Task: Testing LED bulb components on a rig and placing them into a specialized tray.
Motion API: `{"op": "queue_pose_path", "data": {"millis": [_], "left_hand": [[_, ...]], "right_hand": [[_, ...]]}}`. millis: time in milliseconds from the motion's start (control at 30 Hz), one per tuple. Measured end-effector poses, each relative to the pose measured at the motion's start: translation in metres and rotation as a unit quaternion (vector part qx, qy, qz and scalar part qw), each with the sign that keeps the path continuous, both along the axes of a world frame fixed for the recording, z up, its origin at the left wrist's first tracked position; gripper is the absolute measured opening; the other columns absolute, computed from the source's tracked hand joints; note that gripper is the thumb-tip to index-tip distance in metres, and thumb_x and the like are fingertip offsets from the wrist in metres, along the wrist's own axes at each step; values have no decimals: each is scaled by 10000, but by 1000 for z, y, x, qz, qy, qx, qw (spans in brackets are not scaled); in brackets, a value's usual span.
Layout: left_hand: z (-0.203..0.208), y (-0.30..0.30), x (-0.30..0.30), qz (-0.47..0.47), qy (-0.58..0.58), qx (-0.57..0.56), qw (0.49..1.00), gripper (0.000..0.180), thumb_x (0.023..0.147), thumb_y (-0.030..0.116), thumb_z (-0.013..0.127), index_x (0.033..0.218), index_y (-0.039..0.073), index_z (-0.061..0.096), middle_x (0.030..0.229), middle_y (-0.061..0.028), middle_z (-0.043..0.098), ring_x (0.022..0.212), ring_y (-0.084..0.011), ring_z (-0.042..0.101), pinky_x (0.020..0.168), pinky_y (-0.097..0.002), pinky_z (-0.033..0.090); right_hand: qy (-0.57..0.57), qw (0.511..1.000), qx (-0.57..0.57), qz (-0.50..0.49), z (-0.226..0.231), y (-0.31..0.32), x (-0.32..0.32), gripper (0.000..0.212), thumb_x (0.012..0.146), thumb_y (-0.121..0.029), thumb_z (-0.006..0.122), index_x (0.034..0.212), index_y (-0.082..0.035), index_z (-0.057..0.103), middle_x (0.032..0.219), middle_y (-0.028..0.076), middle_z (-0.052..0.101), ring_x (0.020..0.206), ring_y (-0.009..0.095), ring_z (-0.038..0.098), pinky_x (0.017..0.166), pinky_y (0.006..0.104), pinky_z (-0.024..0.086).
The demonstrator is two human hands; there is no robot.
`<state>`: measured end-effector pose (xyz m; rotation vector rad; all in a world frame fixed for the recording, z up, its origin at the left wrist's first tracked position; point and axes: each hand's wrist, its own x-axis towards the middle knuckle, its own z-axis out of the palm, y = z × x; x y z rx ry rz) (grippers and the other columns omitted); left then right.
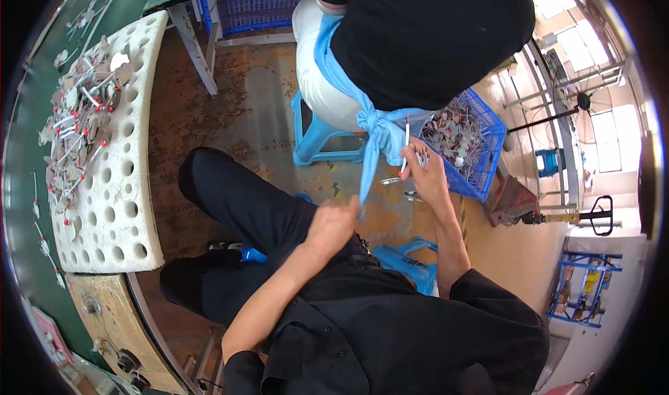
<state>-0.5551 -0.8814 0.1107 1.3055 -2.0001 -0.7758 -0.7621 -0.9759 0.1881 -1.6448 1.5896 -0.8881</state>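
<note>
My right hand (427, 174) is raised beside a co-worker's back, its fingers pinched round a thin white rod (407, 138) with red ends. Small round metal pieces (391, 181) show just below those fingers and look joined to the rod. My left hand (333, 225) is curled closed over my lap. Its fingertips lie close to the hanging tail of the co-worker's light blue apron tie (369, 174); whether they touch it, or hold anything, I cannot make out. Right of my right hand, a blue plastic basket (493, 163) is heaped with similar metal parts (454, 133).
A co-worker in black (425, 46) sits on a blue stool (327, 146) ahead. At left, a white foam block (143, 186) with holes bears red-tipped parts on a green table (24, 186). A wooden board (111, 311) has metal fixtures. A pallet jack (512, 203) and fan (583, 102) stand right.
</note>
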Motion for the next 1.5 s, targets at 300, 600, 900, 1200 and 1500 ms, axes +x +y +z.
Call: {"op": "queue_pose_path", "data": {"millis": [300, 600, 900, 1200, 1500], "left_hand": [[2, 14, 9, -65, 37, 12, 997, 146, 959, 173, 590, 984, 41, 648, 820, -174, 671, 819, -377, 670, 733, -464, 531], [44, 48, 86, 163, 214, 131, 954, 158, 962, 92, 616, 1064, 1, 696, 857, -139, 658, 834, -279, 685, 771, -336, 525], [51, 52, 111, 254, 321, 59, 911, 251, 1014, 62, 515, 1228, -16, 621, 1050, -107, 649, 991, -190, 648, 852, -297, 503], [74, 24, 147, 358, 439, 38, 823, 234, 1007, 101, 600, 1199, -28, 637, 969, -62, 686, 894, -109, 637, 809, -242, 505], [90, 50, 155, 422, 477, 40, 770, 158, 965, 99, 675, 1060, -20, 715, 851, -68, 711, 680, -81, 609, 617, -200, 456]], "right_hand": [[175, 978, 50, 107, 14, 14, 1, 207, 966, -228, 634, 965, -23, 665, 701, 98, 627, 610, 175, 593, 585, 324, 459], [-42, 965, 182, 183, 42, 41, 91, 199, 995, -195, 609, 972, -6, 670, 728, 14, 647, 627, 71, 580, 562, 247, 456], [-99, 933, 213, 273, 39, 45, 170, 184, 978, -188, 635, 1061, -29, 676, 748, 2, 678, 597, 53, 586, 528, 227, 458], [-107, 910, 188, 353, 29, 46, 197, 155, 965, -199, 662, 1026, -61, 697, 695, 7, 662, 583, 44, 571, 508, 240, 438], [-108, 858, 151, 478, 33, 46, 210, 217, 971, -185, 660, 1133, -42, 680, 741, 65, 671, 620, 122, 581, 574, 294, 447]]}}
